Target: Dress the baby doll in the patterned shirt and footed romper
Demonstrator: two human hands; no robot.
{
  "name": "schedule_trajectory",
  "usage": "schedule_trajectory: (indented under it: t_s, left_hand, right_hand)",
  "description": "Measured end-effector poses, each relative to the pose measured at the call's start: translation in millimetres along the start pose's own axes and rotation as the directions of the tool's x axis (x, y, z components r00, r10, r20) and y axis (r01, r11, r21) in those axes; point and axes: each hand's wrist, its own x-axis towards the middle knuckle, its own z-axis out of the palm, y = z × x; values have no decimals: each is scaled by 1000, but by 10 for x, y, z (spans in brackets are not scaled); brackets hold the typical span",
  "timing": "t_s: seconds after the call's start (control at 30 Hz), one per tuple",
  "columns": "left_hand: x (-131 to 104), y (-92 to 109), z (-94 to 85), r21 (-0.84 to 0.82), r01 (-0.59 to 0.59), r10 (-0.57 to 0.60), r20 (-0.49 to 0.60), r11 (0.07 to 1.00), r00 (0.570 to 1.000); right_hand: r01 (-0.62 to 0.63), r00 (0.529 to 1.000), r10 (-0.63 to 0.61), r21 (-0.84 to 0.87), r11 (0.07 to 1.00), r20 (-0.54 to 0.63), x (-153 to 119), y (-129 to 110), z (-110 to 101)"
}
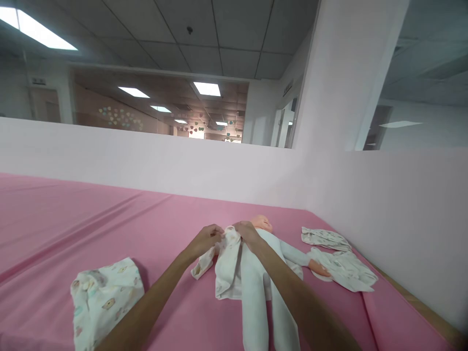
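Observation:
A baby doll (254,297) in a white suit lies on its back on the pink sheet, its head away from me and mostly hidden behind my right hand. A small white baby shirt (228,273) with a faint print is spread under and beside its body on the left. My left hand (209,239) has its fingers closed on the shirt's upper edge, near the collar and the sleeve. At the doll's shoulder, my right hand (248,233) is bent over the other side of the shirt's collar; its fingertips are partly hidden.
A printed baby cloth (109,295) lies folded at the front left. On the right are a folded patterned garment (325,239) and a white garment (349,270), the latter touching the doll's hand. A low white wall (164,168) with windows bounds the pink padded surface (175,321).

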Motion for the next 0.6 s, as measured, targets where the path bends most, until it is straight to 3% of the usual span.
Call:
schedule_trajectory:
  t_s: [0.07, 0.17, 0.27, 0.37, 0.47, 0.6]
  left_hand:
    - [-111, -169, -43, 302, 75, -41, -118, 950, 992]
    - [-252, -422, -79, 635, 151, -116, -96, 758, 989]
    - [-263, -599, -95, 799, 165, -179, -73, 579, 981]
    - [-151, -674, -145, 848, 224, -186, -150, 481, 971]
    - [-42, -689, -204, 836, 272, -177, -212, 476, 961]
    - [-41, -733, -187, 664, 206, -200, -86, 719, 976]
  right_hand:
    - [19, 991, -20, -9, 1000, -131, 78, 21, -111]
    - [23, 964, -29, -24, 999, -264, 160, 12, -310]
    - [33, 957, -46, -49, 998, -287, 165, -10, -464]
    - [58, 957, -79, -83, 995, -279, 129, -14, -536]
    - [81, 952, -112, -116, 990, -286, 115, 8, -546]
    - [86, 951, -128, -158, 984, -282, 148, 53, -518]
